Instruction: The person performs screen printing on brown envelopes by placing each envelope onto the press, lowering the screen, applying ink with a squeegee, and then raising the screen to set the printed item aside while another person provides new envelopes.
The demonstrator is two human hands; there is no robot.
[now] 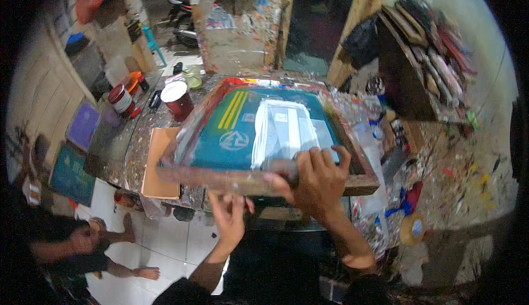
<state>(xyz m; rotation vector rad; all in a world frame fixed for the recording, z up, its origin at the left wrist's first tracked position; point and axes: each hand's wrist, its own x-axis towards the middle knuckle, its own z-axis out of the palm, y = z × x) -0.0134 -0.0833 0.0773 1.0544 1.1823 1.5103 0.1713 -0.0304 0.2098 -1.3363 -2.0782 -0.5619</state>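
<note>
A wooden screen-printing frame (pixel 237 181) with teal mesh fills the middle, its near side raised off the table. The mesh carries yellow stripes, a pale round emblem and a white patch (pixel 270 128) at its centre. My right hand (pixel 317 181) is closed over the near rail, thumb down its front face. A dark, blurred object (pixel 284 168) lies beside those fingers; I cannot tell its kind. Just under the near rail, left of my right hand, is my left hand (pixel 230 217), fingers pointing up and apart, with nothing visible in them.
A paint-spattered table holds a brown sheet (pixel 160 164), a white-lidded tub (pixel 176 100) and a red tub (pixel 121 100) to the left. Tape (pixel 412 229) and clutter lie right. Stacked frames (pixel 430 51) stand far right. Someone sits at lower left (pixel 77 244).
</note>
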